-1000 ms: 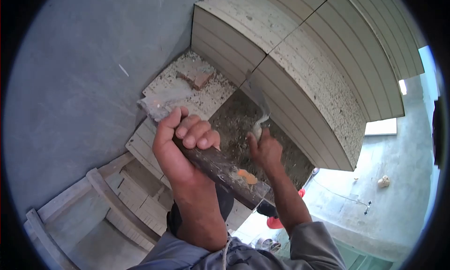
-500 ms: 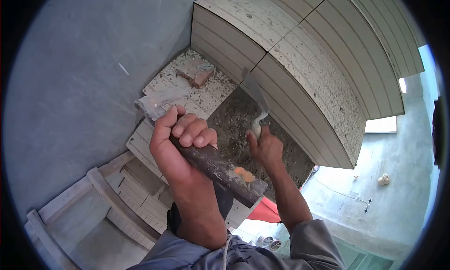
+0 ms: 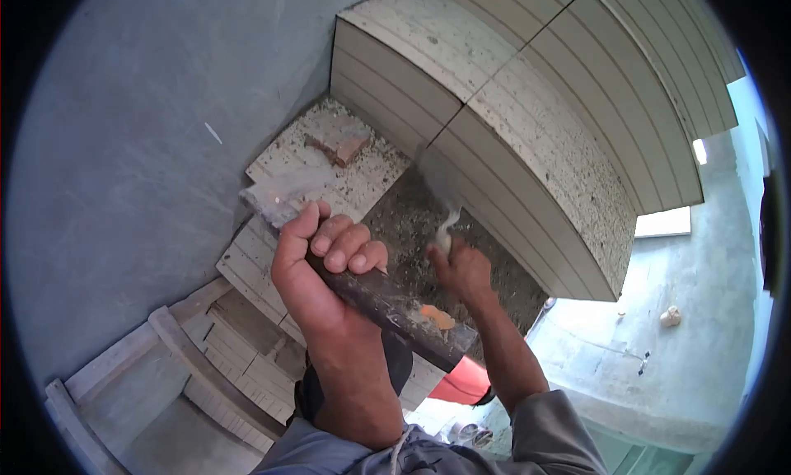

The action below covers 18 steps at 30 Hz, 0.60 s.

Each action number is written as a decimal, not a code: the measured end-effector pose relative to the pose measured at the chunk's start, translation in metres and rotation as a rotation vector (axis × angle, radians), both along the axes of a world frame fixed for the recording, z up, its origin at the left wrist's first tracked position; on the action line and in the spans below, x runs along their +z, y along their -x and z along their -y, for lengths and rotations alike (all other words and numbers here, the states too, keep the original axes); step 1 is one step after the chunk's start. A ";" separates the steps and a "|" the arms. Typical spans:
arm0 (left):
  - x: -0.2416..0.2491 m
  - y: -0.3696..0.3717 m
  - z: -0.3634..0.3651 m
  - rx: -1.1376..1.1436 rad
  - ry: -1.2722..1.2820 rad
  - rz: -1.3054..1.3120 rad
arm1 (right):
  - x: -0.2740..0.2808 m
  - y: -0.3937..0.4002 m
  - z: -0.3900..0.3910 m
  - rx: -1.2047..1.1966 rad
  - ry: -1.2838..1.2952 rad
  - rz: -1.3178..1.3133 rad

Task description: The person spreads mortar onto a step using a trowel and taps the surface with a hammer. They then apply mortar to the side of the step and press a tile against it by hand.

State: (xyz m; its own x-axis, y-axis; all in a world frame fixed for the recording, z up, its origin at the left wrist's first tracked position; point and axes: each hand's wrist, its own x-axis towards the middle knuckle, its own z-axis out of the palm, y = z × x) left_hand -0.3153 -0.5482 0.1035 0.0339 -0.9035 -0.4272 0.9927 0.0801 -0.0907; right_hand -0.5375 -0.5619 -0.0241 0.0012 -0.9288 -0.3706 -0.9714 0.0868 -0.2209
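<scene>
My left hand [image 3: 325,281] is wrapped round a dark rectangular bar [image 3: 383,306] with an orange patch, which looks like a spirit level; a dusty, whitish end shows beyond my fingers. Lower right of it, my right hand [image 3: 463,271] grips a trowel [image 3: 445,238] by its pale handle. The trowel's blade is smeared by motion and points up toward the tiled riser [image 3: 494,195]. Beneath the trowel is a bed of grey-brown mortar [image 3: 395,203] on the step. A striped tile [image 3: 284,149], spattered with mortar, lies beside that bed against the wall.
A broken brick piece [image 3: 350,149] rests on the spattered tile. Higher tiled steps [image 3: 568,145] climb to the upper right. The grey wall [image 3: 165,104] bounds the left side. Wooden framing [image 3: 198,351] stands at lower left. A red object [image 3: 461,382] shows below the bar.
The trowel and my right hand have shifted slightly left and down, and the blade is now blurred. My left hand, still holding the bar, has moved a little right. The view has shifted slightly.
</scene>
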 end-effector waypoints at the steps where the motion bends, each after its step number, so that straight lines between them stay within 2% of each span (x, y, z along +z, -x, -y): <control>1: -0.001 -0.001 -0.006 -0.039 0.001 -0.045 | 0.009 -0.006 -0.008 -0.044 0.044 0.028; 3: -0.002 0.003 -0.004 -0.026 -0.001 -0.007 | 0.009 -0.007 -0.002 -0.075 0.124 0.053; 5: -0.002 0.004 -0.006 -0.010 -0.005 0.031 | -0.007 -0.001 -0.003 0.006 -0.011 -0.032; 8: -0.006 -0.001 -0.006 0.000 -0.015 0.041 | 0.004 -0.004 -0.005 -0.032 0.103 0.048; 10: -0.003 -0.002 -0.007 0.003 -0.007 -0.027 | 0.004 -0.010 -0.013 -0.074 0.094 0.038; 12: -0.001 0.002 -0.007 0.021 -0.022 0.012 | 0.004 -0.008 -0.008 -0.090 0.118 0.019; 15: -0.001 -0.002 -0.005 0.023 -0.009 0.023 | -0.002 -0.003 0.004 0.034 0.018 -0.049; 18: -0.003 -0.002 -0.012 -0.003 -0.023 0.010 | 0.003 -0.006 -0.003 -0.076 0.102 0.031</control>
State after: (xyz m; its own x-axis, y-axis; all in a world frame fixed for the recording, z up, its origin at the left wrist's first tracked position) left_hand -0.3135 -0.5366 0.1002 0.0357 -0.8935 -0.4476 0.9937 0.0794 -0.0794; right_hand -0.5317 -0.5593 -0.0216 -0.0605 -0.9594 -0.2754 -0.9555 0.1355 -0.2621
